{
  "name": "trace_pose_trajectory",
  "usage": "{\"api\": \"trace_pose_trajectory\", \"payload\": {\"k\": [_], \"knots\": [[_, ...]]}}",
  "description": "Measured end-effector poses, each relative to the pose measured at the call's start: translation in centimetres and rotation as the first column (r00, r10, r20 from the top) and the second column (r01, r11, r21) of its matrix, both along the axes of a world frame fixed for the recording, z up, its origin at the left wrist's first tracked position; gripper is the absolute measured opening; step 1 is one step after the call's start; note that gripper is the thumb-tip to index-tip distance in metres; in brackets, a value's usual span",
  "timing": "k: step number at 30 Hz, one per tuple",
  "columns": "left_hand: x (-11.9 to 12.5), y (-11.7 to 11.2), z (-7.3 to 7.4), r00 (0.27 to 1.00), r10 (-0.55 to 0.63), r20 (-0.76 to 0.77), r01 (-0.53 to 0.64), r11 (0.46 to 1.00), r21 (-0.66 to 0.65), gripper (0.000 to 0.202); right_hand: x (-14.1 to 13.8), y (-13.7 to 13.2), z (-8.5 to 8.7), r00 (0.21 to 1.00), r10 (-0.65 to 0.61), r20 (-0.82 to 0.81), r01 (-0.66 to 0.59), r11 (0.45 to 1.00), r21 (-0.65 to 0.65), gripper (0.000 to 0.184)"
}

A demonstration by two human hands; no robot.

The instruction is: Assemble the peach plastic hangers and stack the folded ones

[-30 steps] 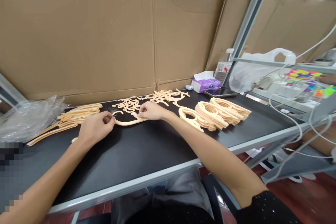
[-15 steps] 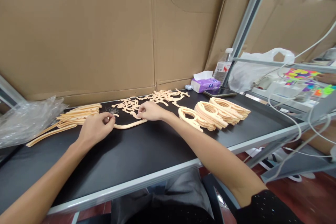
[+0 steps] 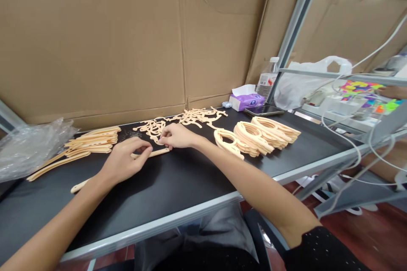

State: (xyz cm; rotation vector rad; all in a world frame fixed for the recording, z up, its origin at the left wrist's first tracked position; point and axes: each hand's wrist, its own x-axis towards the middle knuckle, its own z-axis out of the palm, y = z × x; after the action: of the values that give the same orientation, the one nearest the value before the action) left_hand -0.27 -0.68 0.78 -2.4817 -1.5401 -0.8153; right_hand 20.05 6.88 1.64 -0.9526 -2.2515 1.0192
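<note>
A long peach plastic strip (image 3: pixel 152 153) runs across the black tabletop (image 3: pixel 190 173), and its far end shows below my left wrist. My left hand (image 3: pixel 125 161) closes over the strip's middle. My right hand (image 3: pixel 176 136) pinches near the strip's other end, beside a tangle of thin peach plastic pieces (image 3: pixel 152 129). Stacks of peach rings (image 3: pixel 252 137) lie to the right of my right hand. A pile of long peach strips (image 3: pixel 92 142) lies to the left of my left hand.
A crumpled clear plastic bag (image 3: pixel 28 152) lies at the table's left end. A tissue box (image 3: pixel 246 101), water bottle (image 3: pixel 266 78) and phone (image 3: pixel 263 111) stand at the back. Cardboard sheets (image 3: pixel 95 42) line the back. White cables and a metal frame (image 3: pixel 297 29) are at right.
The strip has gone from a curved arc to a nearly straight line. My hands have moved closer together, and the strip's far end now reaches down past my left wrist.
</note>
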Motion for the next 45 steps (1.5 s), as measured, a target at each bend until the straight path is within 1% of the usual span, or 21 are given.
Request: {"api": "trace_pose_trajectory", "payload": {"k": [2, 4, 9, 13, 17, 22, 27, 29, 34, 38, 43, 45], "knots": [[0.5, 0.0, -0.4, 0.995, -0.098, -0.035, 0.096, 0.994, -0.047, 0.031, -0.1, -0.2, 0.0, 1.0, 0.0, -0.027, 0.0, 1.0, 0.004, 0.011], [0.6, 0.1, -0.9, 0.987, -0.15, -0.052, 0.145, 0.985, -0.09, 0.032, -0.2, -0.3, 0.1, 0.999, -0.001, -0.039, 0.001, 1.0, 0.006, 0.011], [0.5, 0.5, -1.5, 0.989, -0.141, -0.046, 0.135, 0.983, -0.125, 0.04, -0.2, -0.6, 0.2, 1.0, 0.001, -0.01, -0.002, 1.0, -0.014, 0.011], [0.3, 0.8, -1.7, 0.982, -0.175, -0.075, 0.163, 0.976, -0.143, 0.039, -0.3, -0.6, 0.1, 1.0, 0.012, -0.023, -0.012, 1.0, -0.019, 0.013], [0.1, 0.9, -1.8, 0.985, -0.156, -0.07, 0.146, 0.98, -0.132, 0.035, -0.3, -0.5, 0.0, 1.0, 0.003, -0.021, -0.002, 1.0, 0.008, 0.01], [-0.2, 0.7, -1.5, 0.994, -0.101, -0.052, 0.095, 0.99, -0.1, 0.03, -0.2, -0.3, 0.2, 0.997, -0.08, -0.001, 0.079, 0.986, 0.143, 0.012], [-0.3, 0.8, -1.6, 0.999, -0.049, -0.002, 0.049, 0.996, -0.07, 0.025, 0.1, -0.1, 0.5, 0.993, -0.118, 0.012, 0.115, 0.979, 0.171, 0.013], [-0.4, 0.9, -1.6, 0.999, -0.054, -0.005, 0.054, 0.996, -0.074, 0.023, 0.3, -0.1, 0.6, 0.994, -0.099, 0.048, 0.091, 0.983, 0.159, 0.012], [-0.4, 0.8, -1.5, 0.995, -0.089, -0.042, 0.087, 0.995, -0.047, 0.024, 0.6, -0.3, 1.0, 0.983, -0.006, 0.186, -0.019, 0.991, 0.131, 0.023], [-0.5, 0.9, -1.6, 0.995, -0.094, -0.041, 0.093, 0.995, -0.022, 0.026, 0.8, -0.5, 1.2, 0.966, 0.002, 0.259, -0.03, 0.994, 0.107, 0.025], [-0.4, 1.0, -1.8, 0.995, -0.102, -0.022, 0.102, 0.995, -0.012, 0.027, 1.0, -0.2, 1.2, 0.94, 0.031, 0.339, -0.09, 0.983, 0.16, 0.027], [-0.3, 1.0, -1.8, 0.994, -0.113, -0.01, 0.113, 0.994, -0.005, 0.026, 1.1, 0.0, 1.2, 0.922, 0.05, 0.384, -0.12, 0.98, 0.161, 0.027]]}}
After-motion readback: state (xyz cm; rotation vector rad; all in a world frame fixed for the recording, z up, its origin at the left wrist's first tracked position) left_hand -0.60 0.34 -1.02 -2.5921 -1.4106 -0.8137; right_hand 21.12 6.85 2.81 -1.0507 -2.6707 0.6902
